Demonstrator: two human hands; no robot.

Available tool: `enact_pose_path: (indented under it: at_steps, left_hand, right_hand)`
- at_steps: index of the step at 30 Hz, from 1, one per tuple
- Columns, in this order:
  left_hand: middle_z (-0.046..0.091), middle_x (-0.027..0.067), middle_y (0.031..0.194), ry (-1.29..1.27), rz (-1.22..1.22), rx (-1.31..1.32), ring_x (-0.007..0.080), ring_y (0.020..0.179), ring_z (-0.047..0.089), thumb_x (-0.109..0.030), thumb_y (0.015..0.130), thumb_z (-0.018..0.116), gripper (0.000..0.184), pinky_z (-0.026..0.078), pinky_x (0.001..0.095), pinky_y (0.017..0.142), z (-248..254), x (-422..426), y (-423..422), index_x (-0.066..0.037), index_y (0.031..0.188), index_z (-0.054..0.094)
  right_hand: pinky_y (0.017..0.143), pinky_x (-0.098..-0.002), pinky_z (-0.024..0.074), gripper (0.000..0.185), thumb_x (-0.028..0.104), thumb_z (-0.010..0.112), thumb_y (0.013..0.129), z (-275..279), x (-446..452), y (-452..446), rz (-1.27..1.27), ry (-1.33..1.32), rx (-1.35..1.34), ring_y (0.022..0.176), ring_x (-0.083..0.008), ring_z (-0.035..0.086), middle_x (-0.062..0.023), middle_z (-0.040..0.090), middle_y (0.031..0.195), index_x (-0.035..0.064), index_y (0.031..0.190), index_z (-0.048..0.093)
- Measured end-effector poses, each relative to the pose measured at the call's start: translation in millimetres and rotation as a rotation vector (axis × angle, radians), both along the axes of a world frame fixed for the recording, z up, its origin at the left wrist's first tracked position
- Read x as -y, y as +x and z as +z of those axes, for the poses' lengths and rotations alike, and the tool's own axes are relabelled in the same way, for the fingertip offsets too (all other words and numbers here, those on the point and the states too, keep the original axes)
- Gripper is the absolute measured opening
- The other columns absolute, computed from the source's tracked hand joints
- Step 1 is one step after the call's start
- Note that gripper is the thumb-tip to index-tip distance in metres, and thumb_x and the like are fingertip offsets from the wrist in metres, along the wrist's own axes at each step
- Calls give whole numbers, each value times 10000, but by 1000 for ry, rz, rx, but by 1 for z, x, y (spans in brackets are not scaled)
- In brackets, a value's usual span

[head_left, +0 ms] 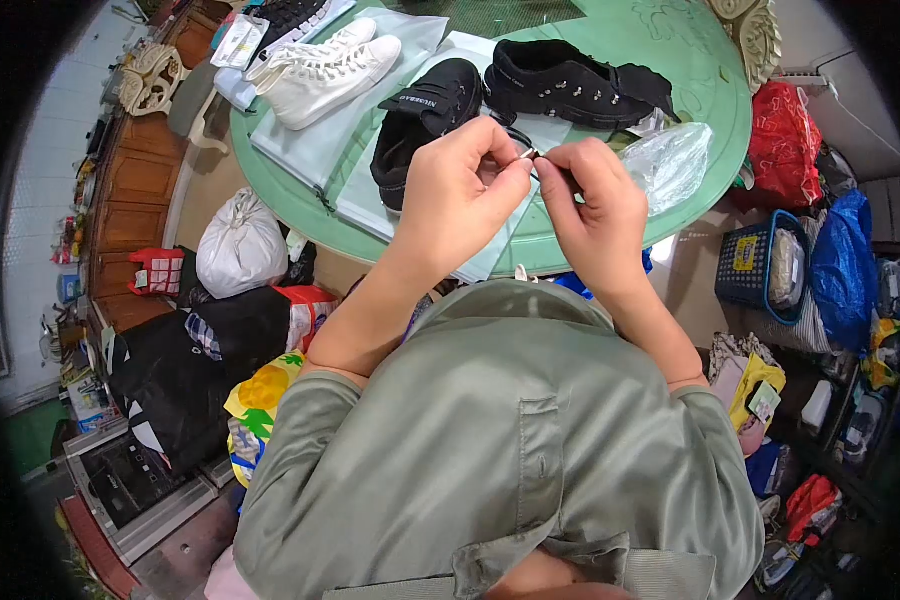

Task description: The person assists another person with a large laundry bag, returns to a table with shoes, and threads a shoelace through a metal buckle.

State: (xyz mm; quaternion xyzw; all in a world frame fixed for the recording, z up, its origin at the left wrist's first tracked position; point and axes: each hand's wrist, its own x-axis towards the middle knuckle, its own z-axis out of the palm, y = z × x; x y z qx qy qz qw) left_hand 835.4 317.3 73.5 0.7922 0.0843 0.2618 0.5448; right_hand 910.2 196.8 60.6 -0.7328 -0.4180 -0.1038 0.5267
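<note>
Over the table's near edge, my left hand (460,195) and my right hand (602,205) meet with fingertips almost touching. Both pinch a thin black shoelace (516,134), and a small pale bit shows between the fingertips. Just behind my left hand is a black shoe (425,115) with white lettering, its opening toward me. A second black shoe (570,85) lies beyond my hands, its eyelets showing along the side. White high-top sneakers (325,72) sit to the left on pale plastic bags (305,150). To the right of my right hand lies a crumpled clear plastic bag (670,165).
The round green table (710,60) holds the shoes, with another dark shoe (288,18) at its far left. A white sack (242,245) and black bags stand on the left floor. A blue basket (760,265), a red bag (782,145) and a blue bag (843,265) are at right.
</note>
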Motion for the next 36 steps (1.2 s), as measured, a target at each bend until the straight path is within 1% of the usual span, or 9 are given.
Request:
enact_pose_path:
  at_steps: [7,9,12,18,24,26,28,30,36]
  left_hand:
    - [536,26,630,69,-109,-85,49,535,479,-33,741,573,98,396,198,480,2,-5,3,16,714,492]
    - [550,34,690,-352,-152,-118,68,587,518,-27,772,566,89,433,207,528,2,-2,5,12,745,490]
    - [562,42,746,-581,-219,-83,88,630,546,-21,790,558,69,461,218,572,2,-2,3,12,785,497]
    - [574,43,766,-506,-159,-159,90,647,553,-31,788,570,95,466,209,591,-5,-15,-2,18,859,531]
    - [580,45,780,-286,-78,-103,88,652,555,-34,795,567,112,469,201,607,-7,-10,-2,11,894,539]
    - [588,53,796,-263,-54,-76,91,655,559,-34,797,565,115,471,203,619,-8,-6,-2,12,899,541]
    - [589,48,815,-544,-87,-31,85,720,559,-32,782,589,132,461,199,642,-5,-2,-1,18,898,548]
    - [591,58,839,-617,-130,10,90,754,558,-31,785,587,147,461,203,666,-9,0,1,18,916,542]
    - [594,100,915,-586,-170,158,109,824,555,15,770,585,262,464,225,721,-17,7,1,21,1014,492]
  right_hand:
    - [454,-263,383,72,30,593,714,1,-1,5,13,85,-21,500,-176,493,-67,508,634,31,704,522]
    - [456,-244,372,72,18,586,722,1,-1,9,34,94,-161,499,-141,470,-59,499,625,22,706,516]
    - [463,-212,345,73,1,572,742,0,1,15,53,130,-353,518,-69,409,-32,465,602,5,716,504]
    - [471,-216,364,55,2,579,734,2,0,11,17,96,-386,545,-77,440,-36,499,681,10,759,530]
    - [498,-249,424,136,-19,598,700,-9,0,12,116,72,-189,614,-180,545,-90,555,782,12,827,560]
    - [503,-233,418,153,-40,606,696,-11,-1,11,103,113,-47,608,-149,531,-86,551,777,3,837,564]
    - [507,-218,412,171,-60,614,691,-12,-1,11,87,155,97,603,-117,517,-83,548,772,-6,847,568]
    - [514,-237,433,201,-81,621,652,-13,0,12,89,133,311,618,-188,545,-118,555,793,-3,830,569]
    - [523,-258,446,182,-61,613,646,-10,-1,5,115,192,213,635,-203,557,-116,562,814,0,815,581]
